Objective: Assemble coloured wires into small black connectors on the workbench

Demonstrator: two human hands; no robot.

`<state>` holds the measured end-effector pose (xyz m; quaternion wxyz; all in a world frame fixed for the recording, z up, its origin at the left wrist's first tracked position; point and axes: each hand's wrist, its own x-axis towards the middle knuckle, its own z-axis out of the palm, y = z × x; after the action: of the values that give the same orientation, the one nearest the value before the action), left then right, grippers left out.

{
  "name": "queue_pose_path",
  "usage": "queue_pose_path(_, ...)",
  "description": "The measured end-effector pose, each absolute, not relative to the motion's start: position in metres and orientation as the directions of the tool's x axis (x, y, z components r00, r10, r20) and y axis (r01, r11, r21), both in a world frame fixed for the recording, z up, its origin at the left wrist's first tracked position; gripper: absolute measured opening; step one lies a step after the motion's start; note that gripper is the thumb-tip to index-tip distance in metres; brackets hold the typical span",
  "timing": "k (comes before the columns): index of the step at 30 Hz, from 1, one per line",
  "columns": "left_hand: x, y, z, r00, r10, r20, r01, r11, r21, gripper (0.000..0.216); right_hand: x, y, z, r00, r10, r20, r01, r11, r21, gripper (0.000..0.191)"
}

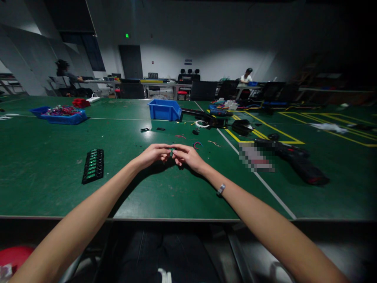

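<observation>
Both hands meet over the middle of the green table [141, 196], fingertips pinched around one small green circuit board [172, 150]. My left hand [153, 156] grips its left side, and my right hand [188, 157] has the right side. Fingers cover most of the board, so its details are hidden. To the left lies a black tray [93, 166] holding a row of several green boards. Beyond my hands are two small black parts [160, 129], with red and blue wire bits [198, 145] to the right of them.
A blue bin [165, 110] stands behind my hands. Another blue bin [64, 114], full of coloured wired parts, is at the far left. A black power tool [294, 157] lies at right, near yellow tape lines. Two people [246, 77] sit at distant tables.
</observation>
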<state>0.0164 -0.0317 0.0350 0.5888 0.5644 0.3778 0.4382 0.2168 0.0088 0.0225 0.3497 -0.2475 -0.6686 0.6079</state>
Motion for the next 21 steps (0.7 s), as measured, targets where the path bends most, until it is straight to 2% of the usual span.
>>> queue_pose_path(21, 0.0171, -0.0302, 0.0341, 0.310, 0.948, 0.075, -0.050, -0.063, 0.997, 0.039, 0.2173, 0.0075, 0.0260, -0.624, 0.753, 0.207, -0.069, 0.211, -0.975, 0.041)
